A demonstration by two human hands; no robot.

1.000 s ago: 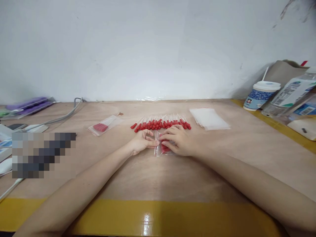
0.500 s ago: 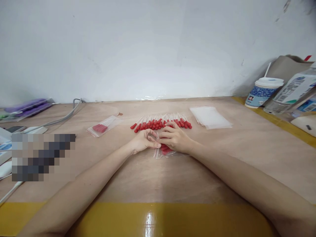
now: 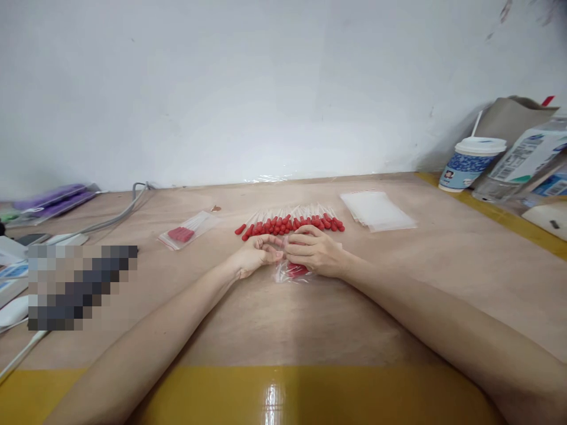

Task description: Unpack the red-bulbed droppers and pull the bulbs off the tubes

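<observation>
Across the brown table (image 3: 248, 330): yellow strips (image 3: 212, 392) edge front and right.
Wall (image 3: 221, 88): white, scuffed.
Middle bag (image 3: 292, 273): under my right hand (image 3: 315, 252), beside my left hand (image 3: 259, 255); whether either pinches it, I can't tell.

- Brown table (image 3: 248, 330), yellow band (image 3: 212, 392) along its near edge
- Middle: red-ended sticks (image 3: 274, 225) in a row
- Left: filled bag (image 3: 181, 234), cable (image 3: 116, 221), purple packet (image 3: 66, 203)
- Right: stacked white bags (image 3: 383, 211), cup (image 3: 469, 166), bottle (image 3: 496, 186)
</observation>
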